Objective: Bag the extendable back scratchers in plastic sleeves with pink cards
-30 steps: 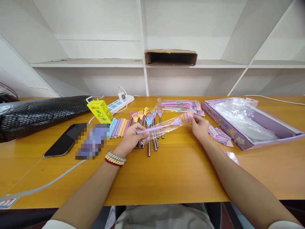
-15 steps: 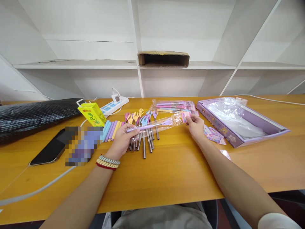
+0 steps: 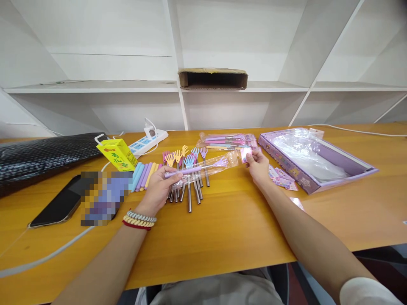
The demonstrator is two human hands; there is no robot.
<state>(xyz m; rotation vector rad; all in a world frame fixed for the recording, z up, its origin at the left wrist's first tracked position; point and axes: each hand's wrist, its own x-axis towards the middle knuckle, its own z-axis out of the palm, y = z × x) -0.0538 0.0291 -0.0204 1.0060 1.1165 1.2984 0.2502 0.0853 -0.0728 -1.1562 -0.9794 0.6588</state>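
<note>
My left hand [image 3: 160, 186] is closed around the purple handle end of a back scratcher [image 3: 190, 169] in a clear plastic bag. The scratcher lies slantwise in the air, its claw-shaped head toward the right. A small pink printed card [image 3: 245, 155] is pinched in my right hand [image 3: 258, 167], at the bag's right end; whether card and bag are joined I cannot tell. Below the bag lie several unbagged back scratchers [image 3: 190, 199] with metal shafts and pink, yellow, blue and purple claws. Loose pastel handle tubes [image 3: 144, 176] sit in a row by my left hand.
Bagged back scratchers [image 3: 222, 140] lie behind my hands. To the right are printed cards [image 3: 282, 178] and a purple display box [image 3: 308, 182] with clear plastic. On the left are a yellow drink carton [image 3: 117, 154], a power strip [image 3: 149, 143], a phone [image 3: 55, 203] and a white cable [image 3: 63, 248].
The view has shifted slightly. Both hands keep their grips, and the pink card now sits a little closer to the outer tip of the bag.
</note>
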